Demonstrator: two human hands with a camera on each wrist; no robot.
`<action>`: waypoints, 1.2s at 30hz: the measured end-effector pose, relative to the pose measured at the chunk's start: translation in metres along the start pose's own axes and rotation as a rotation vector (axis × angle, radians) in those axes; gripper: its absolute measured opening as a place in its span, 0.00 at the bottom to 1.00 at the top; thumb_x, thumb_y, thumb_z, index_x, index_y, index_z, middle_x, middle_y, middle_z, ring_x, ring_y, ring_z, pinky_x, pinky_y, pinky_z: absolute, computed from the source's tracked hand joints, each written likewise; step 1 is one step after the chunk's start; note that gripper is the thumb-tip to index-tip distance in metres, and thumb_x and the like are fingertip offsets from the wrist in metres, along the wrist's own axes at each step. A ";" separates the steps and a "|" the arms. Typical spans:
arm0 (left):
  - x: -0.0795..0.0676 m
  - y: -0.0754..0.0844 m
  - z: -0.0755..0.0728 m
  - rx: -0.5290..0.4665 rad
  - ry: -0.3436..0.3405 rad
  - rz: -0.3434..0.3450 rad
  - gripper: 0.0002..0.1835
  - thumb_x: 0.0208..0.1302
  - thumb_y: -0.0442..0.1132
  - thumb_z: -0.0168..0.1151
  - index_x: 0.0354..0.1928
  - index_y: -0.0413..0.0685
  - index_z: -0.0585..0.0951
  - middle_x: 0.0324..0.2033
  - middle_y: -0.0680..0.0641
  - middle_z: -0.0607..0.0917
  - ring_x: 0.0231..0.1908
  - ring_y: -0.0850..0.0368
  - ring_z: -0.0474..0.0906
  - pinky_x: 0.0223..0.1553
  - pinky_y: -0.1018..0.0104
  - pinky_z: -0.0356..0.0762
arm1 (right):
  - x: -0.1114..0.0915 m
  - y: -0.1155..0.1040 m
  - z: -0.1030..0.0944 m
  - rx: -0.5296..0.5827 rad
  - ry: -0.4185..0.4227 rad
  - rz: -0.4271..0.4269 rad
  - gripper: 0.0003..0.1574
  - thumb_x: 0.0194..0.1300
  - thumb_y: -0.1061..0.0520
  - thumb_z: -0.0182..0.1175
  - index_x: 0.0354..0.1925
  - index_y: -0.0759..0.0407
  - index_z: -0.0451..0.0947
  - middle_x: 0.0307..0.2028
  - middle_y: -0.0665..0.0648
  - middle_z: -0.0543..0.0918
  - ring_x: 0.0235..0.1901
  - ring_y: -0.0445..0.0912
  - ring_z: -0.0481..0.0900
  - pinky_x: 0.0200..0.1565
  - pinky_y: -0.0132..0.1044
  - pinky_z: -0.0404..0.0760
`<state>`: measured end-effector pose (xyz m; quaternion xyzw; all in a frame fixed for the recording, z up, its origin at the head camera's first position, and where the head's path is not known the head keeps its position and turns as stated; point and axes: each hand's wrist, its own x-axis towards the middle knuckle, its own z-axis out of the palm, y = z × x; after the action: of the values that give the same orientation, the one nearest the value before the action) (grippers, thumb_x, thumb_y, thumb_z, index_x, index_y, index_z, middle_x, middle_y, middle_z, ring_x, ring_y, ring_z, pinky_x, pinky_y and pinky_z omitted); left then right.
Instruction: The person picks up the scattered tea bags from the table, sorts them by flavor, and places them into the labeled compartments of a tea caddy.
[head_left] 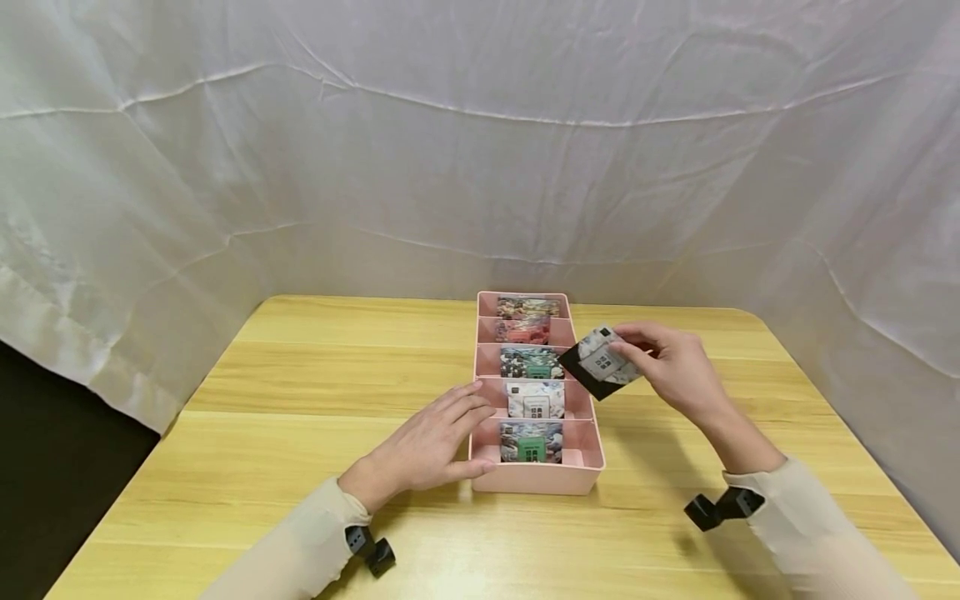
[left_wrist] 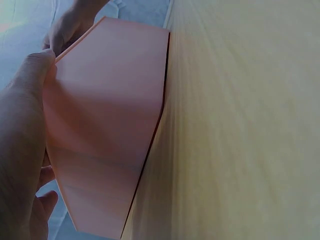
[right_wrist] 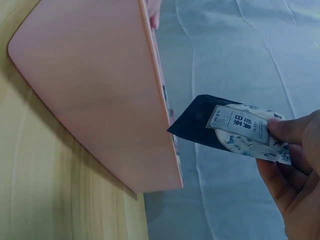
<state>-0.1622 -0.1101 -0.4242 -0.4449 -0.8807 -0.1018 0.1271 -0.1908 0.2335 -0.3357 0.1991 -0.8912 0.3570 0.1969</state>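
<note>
A long pink divided box [head_left: 536, 479] stands on the table with tea sachets in its compartments. Thumb and fingers of my right hand [head_left: 670, 358] pinch a white-tea sachet [right_wrist: 240, 126], white with blue flowers and a black end. That sachet is tilted above the box's right rim, its black end toward the box. My left hand [head_left: 431, 437] rests on the box's left side, fingers loosely extended over the rim and thumb at the front corner. Nearest this hand are a green-labelled sachet [head_left: 531, 443] in the front compartment and a white sachet [head_left: 536, 400] behind it.
Farther back in the box are a dark green sachet [head_left: 531, 362], a red sachet [head_left: 523, 331] and a brownish sachet [head_left: 527, 307]. The wooden table [head_left: 337, 350] extends on both sides of the box. A pale curtain [head_left: 465, 175] hangs behind its far edge.
</note>
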 end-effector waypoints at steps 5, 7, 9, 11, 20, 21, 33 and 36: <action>0.000 0.000 0.000 0.000 0.003 0.006 0.41 0.70 0.70 0.36 0.68 0.45 0.69 0.64 0.43 0.72 0.73 0.48 0.51 0.74 0.57 0.43 | 0.005 -0.008 0.009 0.003 -0.026 -0.018 0.11 0.65 0.57 0.66 0.45 0.58 0.85 0.35 0.55 0.88 0.28 0.45 0.80 0.28 0.29 0.79; 0.000 0.000 0.000 0.001 0.006 0.012 0.41 0.70 0.70 0.36 0.68 0.45 0.70 0.64 0.43 0.72 0.73 0.48 0.51 0.74 0.57 0.43 | 0.007 -0.011 0.012 0.006 -0.033 -0.027 0.11 0.65 0.56 0.66 0.45 0.58 0.85 0.35 0.54 0.88 0.27 0.45 0.80 0.28 0.30 0.79; 0.000 0.000 0.000 0.002 0.009 0.013 0.41 0.70 0.70 0.36 0.68 0.45 0.70 0.64 0.43 0.72 0.73 0.47 0.51 0.74 0.57 0.43 | 0.009 -0.014 0.014 0.012 -0.041 -0.040 0.11 0.65 0.56 0.65 0.46 0.58 0.84 0.34 0.53 0.88 0.27 0.44 0.80 0.28 0.30 0.79; 0.000 -0.001 0.001 0.005 0.012 0.013 0.41 0.70 0.70 0.36 0.68 0.45 0.70 0.64 0.43 0.72 0.73 0.48 0.51 0.73 0.57 0.44 | 0.011 -0.016 0.017 0.017 -0.045 -0.058 0.12 0.65 0.57 0.66 0.46 0.57 0.84 0.34 0.52 0.88 0.27 0.44 0.80 0.28 0.31 0.79; -0.001 0.000 0.001 0.007 0.001 0.006 0.41 0.70 0.70 0.36 0.68 0.45 0.69 0.66 0.42 0.70 0.73 0.48 0.50 0.72 0.52 0.50 | 0.014 -0.021 0.031 0.042 -0.099 -0.111 0.12 0.64 0.59 0.66 0.47 0.57 0.84 0.37 0.54 0.87 0.27 0.42 0.80 0.27 0.34 0.82; -0.001 0.000 0.001 0.005 0.001 0.006 0.41 0.70 0.70 0.36 0.68 0.45 0.69 0.66 0.42 0.71 0.73 0.48 0.50 0.72 0.51 0.51 | 0.014 -0.022 0.033 0.041 -0.107 -0.116 0.12 0.64 0.59 0.67 0.46 0.57 0.85 0.38 0.54 0.87 0.27 0.42 0.80 0.27 0.34 0.82; -0.001 0.001 -0.001 0.025 -0.008 0.007 0.42 0.70 0.71 0.35 0.67 0.44 0.70 0.65 0.43 0.71 0.73 0.48 0.50 0.73 0.55 0.46 | 0.013 -0.026 0.051 0.011 -0.248 -0.159 0.10 0.65 0.57 0.65 0.45 0.55 0.85 0.40 0.51 0.87 0.32 0.40 0.81 0.32 0.36 0.83; -0.001 0.001 -0.001 0.020 -0.009 0.004 0.41 0.70 0.70 0.36 0.67 0.44 0.70 0.65 0.43 0.71 0.73 0.48 0.50 0.73 0.55 0.46 | 0.013 -0.023 0.057 -0.020 -0.288 -0.176 0.10 0.65 0.56 0.65 0.45 0.53 0.85 0.40 0.50 0.87 0.32 0.39 0.80 0.34 0.36 0.81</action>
<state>-0.1602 -0.1105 -0.4234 -0.4457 -0.8813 -0.0909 0.1279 -0.2021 0.1746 -0.3542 0.3233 -0.8928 0.2973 0.0995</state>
